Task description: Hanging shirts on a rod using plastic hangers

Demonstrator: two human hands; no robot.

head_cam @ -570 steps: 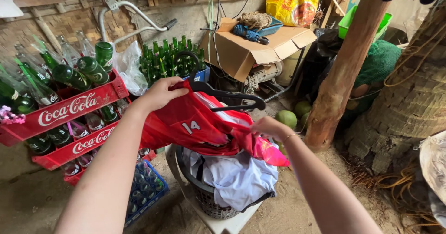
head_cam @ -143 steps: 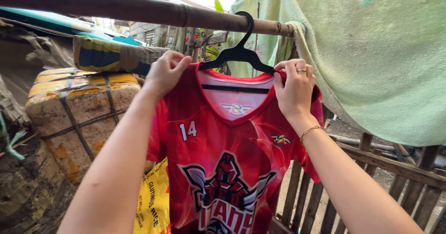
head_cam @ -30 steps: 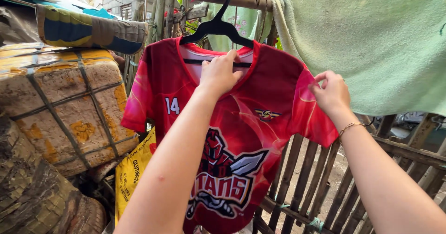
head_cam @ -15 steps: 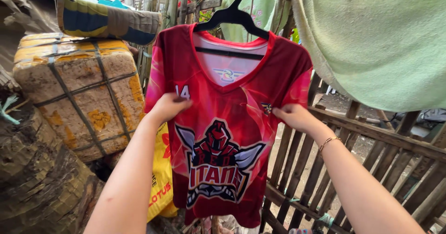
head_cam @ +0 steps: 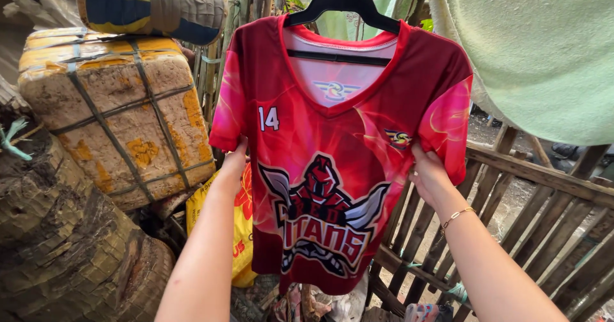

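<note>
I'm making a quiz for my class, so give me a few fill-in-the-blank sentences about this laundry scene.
1. The red jersey hangs on a black ____.
2. Both the left hand and the right hand grip the jersey at its ____.
3. Right of the jersey hangs a pale ____ towel.
4. The bracelet is on the ____ wrist.

Missing words: hanger; sides; green; right

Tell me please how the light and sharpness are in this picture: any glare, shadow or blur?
Head view: soft, even daylight, no hard shadows or glare. The red jersey and both hands, left hand and right hand, are sharp. The forearms at the bottom edge look stretched by the wide lens. The green towel is bright but not washed out.
</note>
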